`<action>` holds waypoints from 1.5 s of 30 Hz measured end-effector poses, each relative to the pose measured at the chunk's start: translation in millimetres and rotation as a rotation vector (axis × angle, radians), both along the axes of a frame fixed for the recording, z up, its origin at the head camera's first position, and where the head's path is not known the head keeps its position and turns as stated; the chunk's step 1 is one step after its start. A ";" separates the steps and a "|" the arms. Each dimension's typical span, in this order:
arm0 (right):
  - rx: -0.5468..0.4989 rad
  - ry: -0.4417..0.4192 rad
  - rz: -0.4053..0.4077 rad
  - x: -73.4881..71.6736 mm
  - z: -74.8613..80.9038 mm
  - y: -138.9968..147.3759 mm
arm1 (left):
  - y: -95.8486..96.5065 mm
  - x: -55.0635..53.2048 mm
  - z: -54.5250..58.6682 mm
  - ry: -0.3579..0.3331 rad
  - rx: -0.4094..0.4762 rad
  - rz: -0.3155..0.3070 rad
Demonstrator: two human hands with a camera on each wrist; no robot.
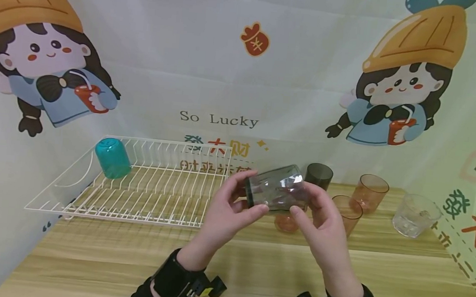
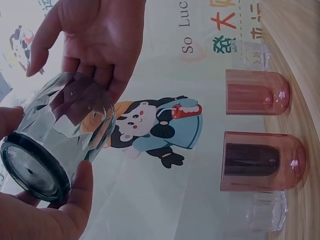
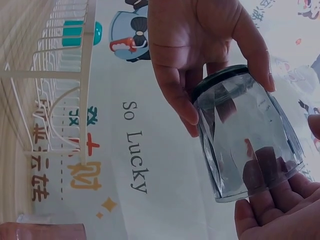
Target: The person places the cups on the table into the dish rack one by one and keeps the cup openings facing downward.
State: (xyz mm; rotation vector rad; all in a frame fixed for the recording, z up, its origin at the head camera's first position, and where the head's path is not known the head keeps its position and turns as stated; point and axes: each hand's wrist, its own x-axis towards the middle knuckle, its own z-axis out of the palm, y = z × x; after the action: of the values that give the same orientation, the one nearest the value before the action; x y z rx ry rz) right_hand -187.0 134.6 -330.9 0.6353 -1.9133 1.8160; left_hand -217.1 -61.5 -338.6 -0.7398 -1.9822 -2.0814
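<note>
A grey-tinted faceted glass tumbler [image 1: 274, 187] lies tilted on its side between both hands, above the table. My left hand [image 1: 230, 204] grips it at the thick dark base [image 2: 32, 170], thumb below and fingers on top. At the rim end is my right hand [image 1: 323, 217], its thumb at the lower edge and fingers curled about the mouth. Through the glass in the right wrist view, right-hand fingers [image 3: 265, 167] show. The tumbler's open mouth points to the right.
A white wire rack [image 1: 143, 166] on the left holds an upside-down teal glass [image 1: 113, 159]. Behind the hands stand a dark glass [image 1: 319, 174], pink-orange glasses [image 1: 370, 193] and a clear glass [image 1: 415, 216]. A printed cloth [image 1: 179, 44] hangs at the back.
</note>
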 end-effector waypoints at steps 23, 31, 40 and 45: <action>0.067 0.054 0.026 -0.3 -0.9 11.8 | -11.8 4.4 7.1 -0.031 0.016 0.036; 0.080 0.091 0.051 -0.2 -3.2 14.9 | -16.5 5.8 7.3 -0.048 0.021 0.039; 0.108 0.100 0.063 -0.4 -7.5 19.8 | -20.4 6.2 7.0 -0.045 0.017 0.060; 0.125 0.100 0.061 -0.6 -9.6 22.6 | -22.9 6.3 7.6 -0.047 0.021 0.065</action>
State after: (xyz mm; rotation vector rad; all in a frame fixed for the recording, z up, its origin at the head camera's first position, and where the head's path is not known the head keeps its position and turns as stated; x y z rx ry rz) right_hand -187.7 157.2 -340.5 0.8197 -1.9712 1.6765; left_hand -210.8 -84.3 -331.0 -0.6194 -1.9777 -2.0971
